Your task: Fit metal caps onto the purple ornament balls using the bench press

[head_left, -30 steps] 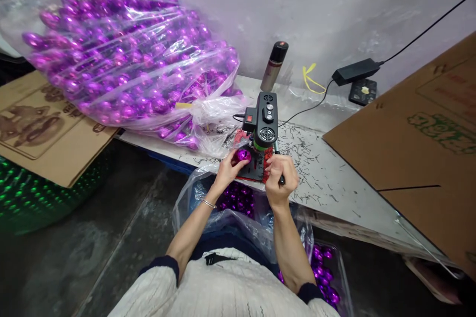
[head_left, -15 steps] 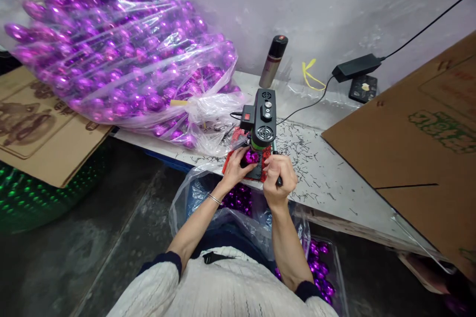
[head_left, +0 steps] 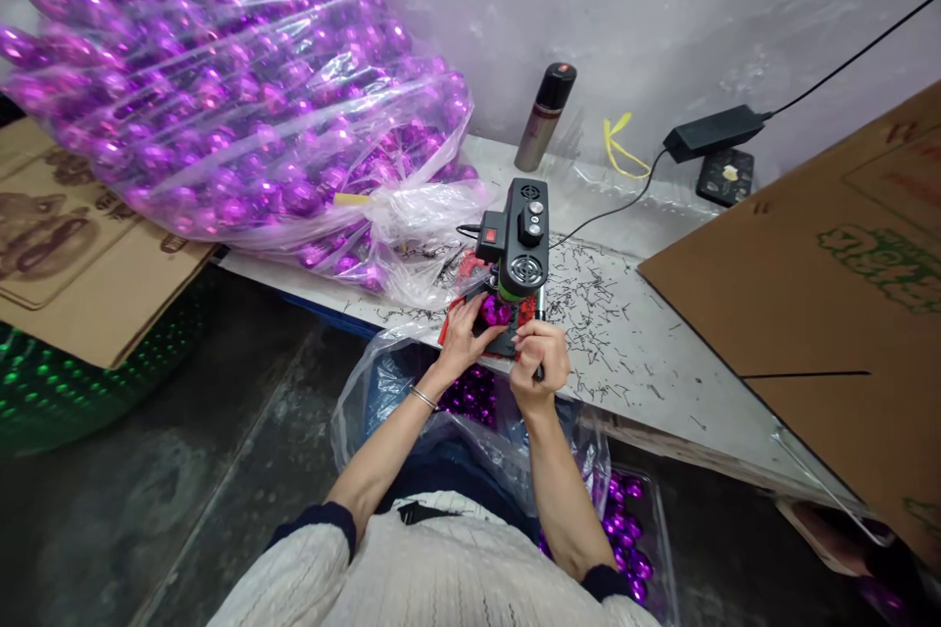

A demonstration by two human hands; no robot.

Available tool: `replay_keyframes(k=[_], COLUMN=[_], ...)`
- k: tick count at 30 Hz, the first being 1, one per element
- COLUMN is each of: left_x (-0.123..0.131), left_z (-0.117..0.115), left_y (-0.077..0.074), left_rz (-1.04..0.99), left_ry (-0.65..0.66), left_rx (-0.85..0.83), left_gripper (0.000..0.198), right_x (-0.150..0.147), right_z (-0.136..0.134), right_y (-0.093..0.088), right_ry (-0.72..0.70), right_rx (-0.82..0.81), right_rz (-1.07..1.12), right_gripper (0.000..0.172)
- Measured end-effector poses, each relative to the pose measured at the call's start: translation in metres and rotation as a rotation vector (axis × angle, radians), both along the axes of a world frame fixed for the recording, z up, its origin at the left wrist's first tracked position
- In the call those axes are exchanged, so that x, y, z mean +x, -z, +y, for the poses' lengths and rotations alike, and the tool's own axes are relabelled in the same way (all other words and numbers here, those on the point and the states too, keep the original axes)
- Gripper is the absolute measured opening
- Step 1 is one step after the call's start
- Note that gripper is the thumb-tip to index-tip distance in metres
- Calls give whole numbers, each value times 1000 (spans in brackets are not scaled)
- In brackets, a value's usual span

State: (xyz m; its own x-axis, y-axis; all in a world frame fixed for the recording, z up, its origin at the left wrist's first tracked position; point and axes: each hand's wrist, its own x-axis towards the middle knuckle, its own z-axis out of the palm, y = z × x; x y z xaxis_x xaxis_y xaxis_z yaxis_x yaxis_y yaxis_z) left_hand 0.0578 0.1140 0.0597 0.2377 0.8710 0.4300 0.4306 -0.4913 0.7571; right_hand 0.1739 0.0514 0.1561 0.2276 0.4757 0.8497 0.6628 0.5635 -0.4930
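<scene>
Seen from the head view, the right hand [head_left: 540, 361] has swung inward, closer to the black machine [head_left: 525, 237], bringing the lever [head_left: 541, 302] round with it since half a second ago. Over that span the left hand [head_left: 462, 337] and the purple ball [head_left: 495, 311] have kept nearly the same spot below the machine's head; a second ago the ball was a little further to its left.

The ball is just under the machine's green-ringed head, partly covered by it, so whether the two touch cannot be told. The left thumb and fingers are closed on the ball from its near and left sides. The right fingers are wrapped round the lever's handle, at the machine's right.

The ball looks like a thin, hollow shell: probably light and stiff, slick on its shiny skin, and likely to dent or crack if squeezed hard. A light pinch on opposite sides, clear of the head, should suit it. The lever looks rigid and is best held by its dark grip.

Left of the machine lies a large clear bag [head_left: 242, 108] of purple balls, behind it stands a spray can [head_left: 545, 118], and to its right black bits [head_left: 588, 299] litter the table [head_left: 647, 397].
</scene>
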Motion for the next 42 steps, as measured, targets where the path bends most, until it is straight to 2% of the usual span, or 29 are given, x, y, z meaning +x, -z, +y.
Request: replay_keyframes(k=[4, 12, 21, 26, 28, 30, 33, 36, 39, 42], left_x=[0, -1, -1, 0, 2, 4, 5, -4, -25, -48], left_z=[-1, -2, 2, 4, 5, 7, 5, -14, -49, -70], left_y=[-2, -2, 0, 2, 2, 1, 1, 4, 9, 8], left_rz=[-19, -15, -32, -43, -47, -50, -49, -19, 87, 158], left_ry=[8, 12, 40, 32, 28, 29, 34, 33, 82, 126], left_rx=[-31, -60, -47, -27, -20, -19, -14, 41, 146, 202], left_gripper=[60, 60, 59, 58, 57, 57, 58, 61, 59, 73], right_x=[1, 3, -10, -7, -4, -1, 1, 3, 4, 3], right_z=[3, 4, 9, 10, 11, 11, 11, 9, 4, 1], right_y=[13, 28, 30, 37, 33, 19, -16, -46, -51, -38], right_ry=[11, 32, 36, 30, 13, 7, 54, 27, 11, 11], right_rx=[30, 28, 21, 47, 66, 62, -35, -149, -139, -90], right_rz=[-5, -1, 159, 102, 66, 78, 140, 177, 127, 63], right_gripper=[21, 25, 33, 32, 31, 31, 32, 34, 33, 31])
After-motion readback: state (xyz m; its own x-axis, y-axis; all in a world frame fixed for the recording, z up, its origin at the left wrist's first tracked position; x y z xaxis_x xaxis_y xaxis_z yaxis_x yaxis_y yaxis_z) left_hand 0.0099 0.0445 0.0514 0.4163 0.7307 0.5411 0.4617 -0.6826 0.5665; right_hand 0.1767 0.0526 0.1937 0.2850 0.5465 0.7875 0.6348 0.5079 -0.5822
